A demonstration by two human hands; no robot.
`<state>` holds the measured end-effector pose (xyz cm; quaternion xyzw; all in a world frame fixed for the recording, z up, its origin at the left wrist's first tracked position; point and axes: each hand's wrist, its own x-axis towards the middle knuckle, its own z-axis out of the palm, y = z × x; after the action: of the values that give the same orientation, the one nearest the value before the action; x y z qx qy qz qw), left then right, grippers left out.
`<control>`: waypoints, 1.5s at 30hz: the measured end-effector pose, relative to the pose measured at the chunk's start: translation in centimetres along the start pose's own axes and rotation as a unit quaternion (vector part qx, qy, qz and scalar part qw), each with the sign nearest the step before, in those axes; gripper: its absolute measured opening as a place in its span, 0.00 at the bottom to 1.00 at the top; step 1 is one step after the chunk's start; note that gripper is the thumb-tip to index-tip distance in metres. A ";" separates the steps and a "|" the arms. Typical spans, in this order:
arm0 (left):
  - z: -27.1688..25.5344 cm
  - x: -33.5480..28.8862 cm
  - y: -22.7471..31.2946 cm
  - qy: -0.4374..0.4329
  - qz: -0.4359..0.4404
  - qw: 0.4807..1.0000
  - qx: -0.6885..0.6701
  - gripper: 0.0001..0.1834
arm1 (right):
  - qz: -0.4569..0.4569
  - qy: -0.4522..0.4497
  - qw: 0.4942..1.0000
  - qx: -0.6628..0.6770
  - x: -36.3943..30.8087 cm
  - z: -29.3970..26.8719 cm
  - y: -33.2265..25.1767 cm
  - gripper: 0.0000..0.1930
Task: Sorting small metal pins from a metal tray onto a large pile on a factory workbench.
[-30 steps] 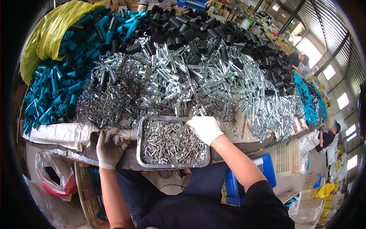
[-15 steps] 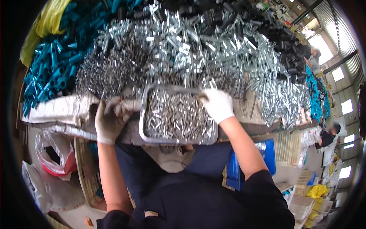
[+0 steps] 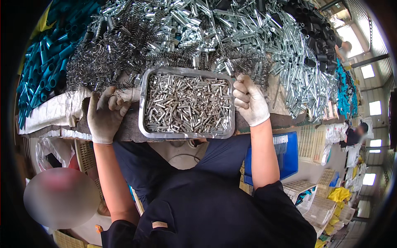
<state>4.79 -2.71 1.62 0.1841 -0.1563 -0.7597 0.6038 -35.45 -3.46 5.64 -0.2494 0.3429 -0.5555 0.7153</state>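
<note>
bright rectangular windows (image 3: 375, 107) line the pale wall (image 3: 371, 93) at right, near a dark slanting beam (image 3: 370, 60); the floor (image 3: 305, 171) below is grey.

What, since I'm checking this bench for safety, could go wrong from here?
1. The metal tray sits close to the near edge of the bench, so a bump might tip it and spill the small metal pins.
2. The heaped springs lie just behind the tray; some could slide in among the pins.
3. The gloved left hand is near those springs, so wire ends might snag its glove.
</note>
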 end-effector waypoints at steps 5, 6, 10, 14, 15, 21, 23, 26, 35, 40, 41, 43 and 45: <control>-0.6 -0.1 0.1 -0.008 0.003 1.000 0.015 0.30 | 0.010 -0.003 0.999 0.032 0.4 0.7 0.3 0.07; -0.6 0.0 0.1 -0.009 0.001 1.000 0.016 0.30 | 0.007 0.011 1.000 0.023 0.5 0.9 0.3 0.07; -0.9 0.1 0.1 -0.034 0.000 0.999 0.020 0.30 | 0.071 -0.002 0.986 0.152 0.4 1.5 -0.7 0.07; -0.7 0.1 0.0 -0.041 0.003 0.999 0.021 0.30 | 0.057 -0.006 0.996 0.073 0.5 1.7 -0.7 0.09; -0.7 0.0 0.0 -0.038 0.005 0.999 0.021 0.30 | 0.036 0.026 0.990 -0.134 0.4 2.3 -0.7 0.10; 0.2 0.0 0.1 0.027 0.006 0.999 0.022 0.31 | -0.164 0.021 0.666 -0.727 2.0 4.1 1.6 0.13; -0.1 0.1 0.1 0.008 0.005 1.000 0.021 0.31 | -0.106 0.027 0.546 -0.831 2.4 4.7 1.8 0.13; -0.1 0.1 0.0 -0.009 0.005 1.000 0.020 0.30 | -0.101 0.035 0.507 -0.855 2.6 5.0 2.0 0.13; -0.4 0.0 0.0 -0.013 0.006 1.000 0.008 0.31 | -0.052 0.061 0.498 -0.863 3.0 6.2 1.6 0.13; -0.5 0.1 0.2 -0.018 0.003 1.000 0.004 0.31 | -0.065 0.045 0.507 -0.858 3.3 5.9 1.6 0.12; -0.5 0.0 0.1 -0.015 0.003 1.000 0.003 0.31 | -0.039 0.046 0.503 -0.862 3.4 6.2 1.5 0.11; -0.5 0.1 0.2 -0.014 0.005 1.000 0.002 0.31 | -0.053 0.037 0.499 -0.864 3.6 5.8 1.4 0.11; -0.6 0.1 0.1 -0.019 0.000 1.000 -0.007 0.31 | -0.067 0.025 0.494 -0.867 3.6 5.8 1.2 0.11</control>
<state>5.11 -2.83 1.11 0.1654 -0.1626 -0.7644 0.6016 -29.70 -6.75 7.67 -0.7519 0.6522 -0.0313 0.0909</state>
